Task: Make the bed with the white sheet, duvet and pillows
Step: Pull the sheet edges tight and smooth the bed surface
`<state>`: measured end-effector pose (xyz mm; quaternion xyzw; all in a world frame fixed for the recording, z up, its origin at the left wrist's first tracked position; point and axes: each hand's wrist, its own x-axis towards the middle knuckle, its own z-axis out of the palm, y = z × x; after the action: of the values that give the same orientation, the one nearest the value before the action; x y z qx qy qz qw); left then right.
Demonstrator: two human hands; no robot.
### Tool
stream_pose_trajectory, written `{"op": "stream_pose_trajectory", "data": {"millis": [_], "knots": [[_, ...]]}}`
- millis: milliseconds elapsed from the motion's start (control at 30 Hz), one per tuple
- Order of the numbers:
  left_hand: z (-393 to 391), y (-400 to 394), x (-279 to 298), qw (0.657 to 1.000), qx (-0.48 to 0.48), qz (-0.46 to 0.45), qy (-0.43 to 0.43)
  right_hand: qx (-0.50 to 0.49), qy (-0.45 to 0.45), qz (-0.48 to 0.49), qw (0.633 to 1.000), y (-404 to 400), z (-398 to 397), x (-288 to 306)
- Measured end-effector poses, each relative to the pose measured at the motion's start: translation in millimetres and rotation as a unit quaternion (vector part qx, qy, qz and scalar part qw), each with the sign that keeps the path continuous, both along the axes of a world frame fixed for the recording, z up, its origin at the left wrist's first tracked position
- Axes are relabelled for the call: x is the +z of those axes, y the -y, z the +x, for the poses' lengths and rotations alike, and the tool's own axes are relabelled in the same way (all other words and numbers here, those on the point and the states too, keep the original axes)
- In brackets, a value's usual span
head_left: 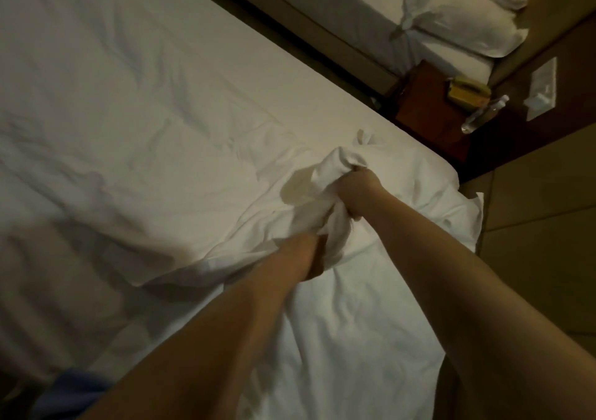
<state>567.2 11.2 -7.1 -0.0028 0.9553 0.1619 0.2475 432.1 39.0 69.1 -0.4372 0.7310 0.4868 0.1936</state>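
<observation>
Head view: both hands clutch a bunched fold of white bedding, either sheet or duvet, near the bed's far corner. The right hand is fisted around the gather; the left hand is half buried in cloth, fingers seemingly curled into it. The fabric looks soft, light and limp, best gripped by edges or corners. The pillows lie on the neighbouring bed.

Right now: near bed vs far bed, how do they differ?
Near bed: wrinkled white sheet, bunched where the left hand and right hand grip it; no pillows on what shows. Far bed: two pillows stacked on it, nobody touching. Both have white linen.
</observation>
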Motion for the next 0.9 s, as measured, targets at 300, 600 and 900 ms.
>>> {"op": "stream_pose_trajectory", "data": {"millis": [300, 600, 900], "knots": [[6, -25, 27, 0.997, 0.045, 0.065, -0.021, -0.245, -0.031, -0.002, 0.969, -83, 24, 14], [39, -36, 39, 0.999, -0.014, 0.009, -0.032, 0.148, -0.030, -0.091, 0.984, -141, 76, 26], [86, -13, 47, 0.997, -0.030, 0.028, -0.060, -0.093, 0.079, -0.141, 0.982, -109, 118, 57]]}}
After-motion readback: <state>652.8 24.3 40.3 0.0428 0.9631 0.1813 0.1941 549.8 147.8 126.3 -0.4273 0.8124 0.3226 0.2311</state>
